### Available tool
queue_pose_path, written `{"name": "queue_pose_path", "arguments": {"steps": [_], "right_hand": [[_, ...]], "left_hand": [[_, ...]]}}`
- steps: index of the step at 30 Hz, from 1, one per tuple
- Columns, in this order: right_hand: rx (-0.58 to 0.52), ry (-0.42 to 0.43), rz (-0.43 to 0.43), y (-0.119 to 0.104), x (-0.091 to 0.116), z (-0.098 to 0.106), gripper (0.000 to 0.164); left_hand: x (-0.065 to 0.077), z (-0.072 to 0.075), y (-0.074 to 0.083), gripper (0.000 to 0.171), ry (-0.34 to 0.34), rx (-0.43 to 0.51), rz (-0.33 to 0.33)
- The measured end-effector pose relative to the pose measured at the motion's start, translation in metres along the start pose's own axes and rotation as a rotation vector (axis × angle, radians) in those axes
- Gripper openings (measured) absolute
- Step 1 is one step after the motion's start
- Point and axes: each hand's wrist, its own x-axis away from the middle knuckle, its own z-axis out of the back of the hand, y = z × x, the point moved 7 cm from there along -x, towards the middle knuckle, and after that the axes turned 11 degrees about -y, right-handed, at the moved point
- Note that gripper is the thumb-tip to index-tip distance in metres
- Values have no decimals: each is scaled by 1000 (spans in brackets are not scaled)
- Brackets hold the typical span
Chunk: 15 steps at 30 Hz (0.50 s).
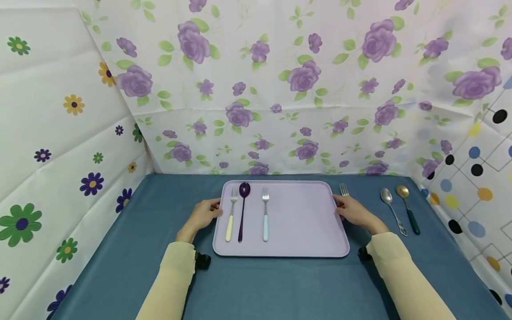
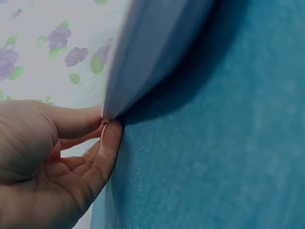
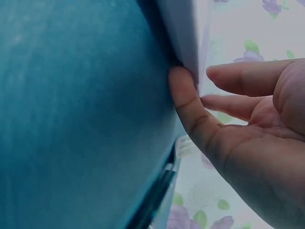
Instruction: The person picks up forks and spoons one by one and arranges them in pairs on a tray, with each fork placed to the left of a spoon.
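A pale lilac tray (image 1: 302, 222) lies on the blue tablecloth. On its left half are a fork with a yellow handle (image 1: 229, 227), a dark purple spoon (image 1: 242, 213) and a fork with a light blue handle (image 1: 266, 222). My left hand (image 1: 203, 214) pinches the tray's left rim between thumb and finger, clearly seen in the left wrist view. At the right rim, my right hand (image 1: 356, 213) holds the tray edge, one finger (image 3: 183, 86) against its underside and the thumb (image 3: 238, 78) by the rim's upper side.
Right of the tray, a fork (image 1: 343, 189) is partly hidden behind my right hand. Farther right lie a silver spoon (image 1: 394, 211) and a gold spoon with a dark green handle (image 1: 408, 210). Flowered cloth (image 1: 260, 89) hangs behind the table; patterned cloths line both sides.
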Motion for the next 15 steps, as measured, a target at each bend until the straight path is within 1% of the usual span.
{"name": "queue_pose_path", "arguments": {"steps": [3,7,9,15], "right_hand": [[5,2,-6,-4,5,6,55],[24,41,-24,-3,13,18,52],[39,78,-32,-2,18,26,49],[89,235,-77,8,38,52,40]], "left_hand": [[1,0,-2,50,-1,17,2],[0,0,-1,50,-4,25,-9],[0,0,0,50,-5,27,-17],[0,-1,-2,50,1,29,-13]]}}
